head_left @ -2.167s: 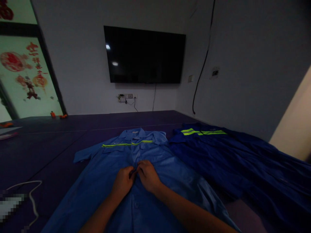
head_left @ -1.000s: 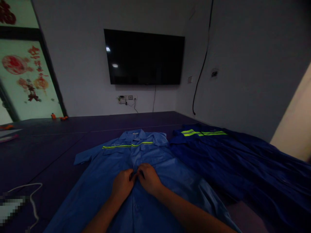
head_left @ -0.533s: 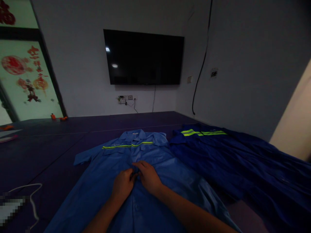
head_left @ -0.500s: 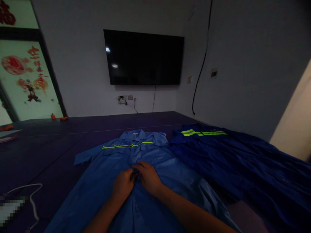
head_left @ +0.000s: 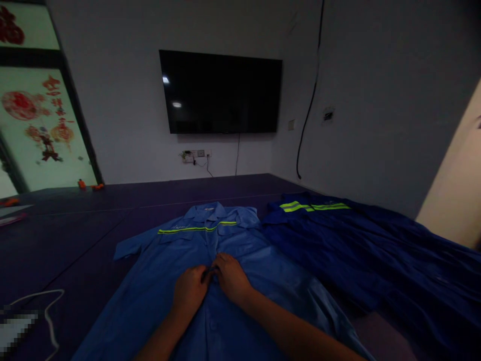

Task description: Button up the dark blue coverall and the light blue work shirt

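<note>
A light blue short-sleeved work shirt [head_left: 244, 245] lies spread out in front of me, its collar facing away and a yellow-green stripe across the chest. My left hand [head_left: 191, 288] and my right hand [head_left: 233, 278] meet at the shirt's front placket, below the chest pockets. Both pinch the fabric there, fingertips close together. Whatever lies between the fingertips is hidden. Lower on the placket, a button [head_left: 213, 326] shows.
A darker blue garment [head_left: 330, 250] with yellow-green bands lies to the right on the dark purple mat [head_left: 86, 230]. At lower left are a white cable [head_left: 48, 316] and a pixelated device. A television [head_left: 221, 93] hangs on the far wall.
My right hand's fingers have drawn in slightly and sit closer to the left fingertips. Both hands stay at the same spot on the placket. The camera view has shifted a little.
</note>
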A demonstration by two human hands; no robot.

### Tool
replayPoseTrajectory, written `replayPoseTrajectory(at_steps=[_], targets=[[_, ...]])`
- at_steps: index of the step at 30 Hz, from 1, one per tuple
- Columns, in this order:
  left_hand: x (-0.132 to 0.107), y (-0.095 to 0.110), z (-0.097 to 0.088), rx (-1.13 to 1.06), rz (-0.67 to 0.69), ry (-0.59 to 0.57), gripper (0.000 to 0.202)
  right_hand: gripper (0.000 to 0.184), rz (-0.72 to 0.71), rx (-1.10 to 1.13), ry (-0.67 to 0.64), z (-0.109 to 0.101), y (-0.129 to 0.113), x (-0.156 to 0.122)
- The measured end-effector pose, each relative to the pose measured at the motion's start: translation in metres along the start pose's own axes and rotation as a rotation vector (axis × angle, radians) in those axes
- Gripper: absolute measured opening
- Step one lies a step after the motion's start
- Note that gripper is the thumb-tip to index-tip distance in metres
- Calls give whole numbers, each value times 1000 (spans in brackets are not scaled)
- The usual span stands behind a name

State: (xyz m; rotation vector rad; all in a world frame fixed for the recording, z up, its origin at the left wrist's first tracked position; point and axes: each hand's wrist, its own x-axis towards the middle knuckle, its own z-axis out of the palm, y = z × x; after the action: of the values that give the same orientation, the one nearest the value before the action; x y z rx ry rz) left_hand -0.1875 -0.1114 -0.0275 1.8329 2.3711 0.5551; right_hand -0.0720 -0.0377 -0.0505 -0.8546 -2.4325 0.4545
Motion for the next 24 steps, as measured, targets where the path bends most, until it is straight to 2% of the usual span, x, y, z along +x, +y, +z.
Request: replayPoseTrajectory(at_steps=[13,24], targets=[[2,-3,7,-11,20,41,29,28,-2,-87,6,1,-3,-2],[1,0,5,5,19,14,27,28,-18,-121,-17,1,-1,-3]])
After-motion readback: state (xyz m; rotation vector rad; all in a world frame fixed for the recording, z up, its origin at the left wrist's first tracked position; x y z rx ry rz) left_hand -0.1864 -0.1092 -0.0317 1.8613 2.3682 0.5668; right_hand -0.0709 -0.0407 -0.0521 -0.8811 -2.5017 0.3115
